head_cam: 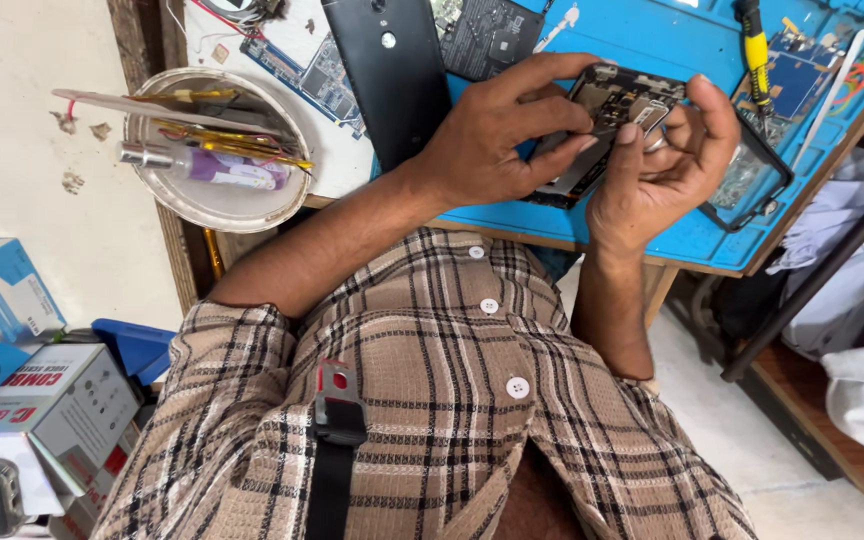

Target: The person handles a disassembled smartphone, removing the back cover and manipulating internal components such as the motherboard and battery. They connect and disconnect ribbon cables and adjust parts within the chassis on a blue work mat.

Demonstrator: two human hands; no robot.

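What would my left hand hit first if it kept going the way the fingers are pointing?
The left hand points across the opened phone toward the right hand. Going on, its fingertips would probably meet the right hand's fingers first, though depth is unclear.

Bright, even daylight over my blue counter (652, 235), no harsh glare. Soft shadow under my left hand (497, 135). Centre sharp; metal bowl (214, 205) catches mild shine. Edges bend slightly, boxes (22, 380) at lower corner softer.
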